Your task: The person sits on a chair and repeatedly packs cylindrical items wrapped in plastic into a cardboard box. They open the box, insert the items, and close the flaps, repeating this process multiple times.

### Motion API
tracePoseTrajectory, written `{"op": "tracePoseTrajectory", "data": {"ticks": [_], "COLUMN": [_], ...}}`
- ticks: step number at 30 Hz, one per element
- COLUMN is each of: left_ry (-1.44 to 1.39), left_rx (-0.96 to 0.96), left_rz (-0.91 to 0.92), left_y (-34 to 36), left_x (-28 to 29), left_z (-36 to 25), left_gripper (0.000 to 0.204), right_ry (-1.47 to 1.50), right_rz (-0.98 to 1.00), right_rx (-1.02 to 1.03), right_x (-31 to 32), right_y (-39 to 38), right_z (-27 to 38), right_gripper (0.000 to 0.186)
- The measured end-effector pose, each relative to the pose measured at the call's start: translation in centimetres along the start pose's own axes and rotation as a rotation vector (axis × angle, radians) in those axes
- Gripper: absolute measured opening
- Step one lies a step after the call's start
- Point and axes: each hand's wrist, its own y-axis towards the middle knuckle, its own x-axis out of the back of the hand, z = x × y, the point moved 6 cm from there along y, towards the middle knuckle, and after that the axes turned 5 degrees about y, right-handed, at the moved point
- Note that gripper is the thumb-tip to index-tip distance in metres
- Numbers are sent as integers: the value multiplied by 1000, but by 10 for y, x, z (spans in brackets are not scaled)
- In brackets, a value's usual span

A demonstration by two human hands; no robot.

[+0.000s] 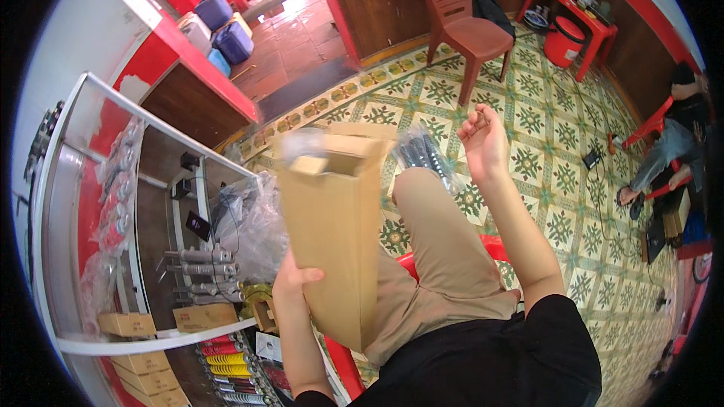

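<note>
Seated on a red plastic stool (pixel 494 245), patterned tile floor (pixel 558 181) all round. Glass display case (pixel 151 203) to the left, shock absorbers (pixel 200 275) on its shelf, small cartons (pixel 128 324) below

Tall brown cardboard box (pixel 332 234) held upright over the left thigh, top flaps open. Left hand (pixel 290 286) clamps it low on the near edge, thumb across the front face, fingers behind

Clear plastic bag with dark tube-shaped parts (pixel 422 154) lies just past the knee, beside the box top; whether it rests on the knee or the floor, cannot tell

Right hand (pixel 484 139) raised past the knee, palm loosely open, fingers curled, holding nothing, close to the bag but apart from it

Judged step: box open and steadied, contents outside it. Next move would want the free hand closing on the bagged parts while the left keeps the box mouth up and still
</note>
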Motion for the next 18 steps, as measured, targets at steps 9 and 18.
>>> {"op": "tracePoseTrajectory", "data": {"ticks": [9, 18], "left_ry": [368, 363], "left_rx": [468, 603], "left_rz": [514, 729], "left_y": [95, 116], "left_x": [-66, -65], "left_z": [114, 152], "left_gripper": [81, 73], "right_ry": [-13, -811], "right_rz": [-479, -508], "right_rx": [-154, -687], "right_x": [186, 403], "right_y": [81, 87], "right_z": [-48, -152], "right_gripper": [9, 12]}}
